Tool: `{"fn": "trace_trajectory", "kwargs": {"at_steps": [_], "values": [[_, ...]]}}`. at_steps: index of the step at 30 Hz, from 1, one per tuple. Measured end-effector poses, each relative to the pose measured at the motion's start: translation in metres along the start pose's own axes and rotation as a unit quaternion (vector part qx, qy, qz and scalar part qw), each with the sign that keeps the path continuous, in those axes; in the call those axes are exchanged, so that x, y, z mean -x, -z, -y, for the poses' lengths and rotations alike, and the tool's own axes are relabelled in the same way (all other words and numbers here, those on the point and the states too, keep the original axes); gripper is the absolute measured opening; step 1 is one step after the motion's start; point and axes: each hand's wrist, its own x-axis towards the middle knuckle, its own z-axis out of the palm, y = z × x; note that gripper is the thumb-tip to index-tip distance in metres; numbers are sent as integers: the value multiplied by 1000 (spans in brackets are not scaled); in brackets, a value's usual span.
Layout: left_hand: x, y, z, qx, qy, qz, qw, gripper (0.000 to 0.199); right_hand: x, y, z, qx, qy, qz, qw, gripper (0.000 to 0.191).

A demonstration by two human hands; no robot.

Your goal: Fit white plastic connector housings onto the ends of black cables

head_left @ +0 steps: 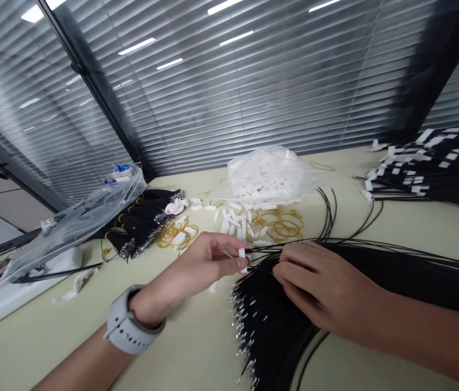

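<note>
My left hand (203, 260) pinches a small white plastic piece (242, 252) between thumb and fingertips, beside the end of a thin black cable. Just to the right, my right hand (323, 282) is closed on a black cable (262, 270) close to its tip. Whether the cable end sits inside the white piece is too small to tell. Below my right hand lies a thick bundle of black cables (274, 326), their silvery ends fanned toward the left. Several loose white pieces (235, 222) lie beyond my left hand.
A clear bag of white pieces (270, 171) stands near the window. Yellow rubber bands (284, 225) are scattered around it. At left are tied black cable bundles (144, 217) and a plastic bag (95, 209). Cables with white ends (425, 163) are piled at far right.
</note>
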Motion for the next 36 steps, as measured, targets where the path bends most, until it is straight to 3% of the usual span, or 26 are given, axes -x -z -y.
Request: {"fn": "trace_trajectory", "kwargs": {"at_steps": [10, 26, 36], "values": [[1, 1, -3, -3, 1, 1, 1000, 25, -2, 3, 1, -12, 10, -20, 1000, 12], [0, -3, -4, -11, 10, 7, 1000, 24, -4, 5, 0, -4, 24, -5, 1000, 15], [2, -5, -3, -10, 11, 3, 1000, 25, -6, 4, 3, -21, -32, 23, 999, 16]]}}
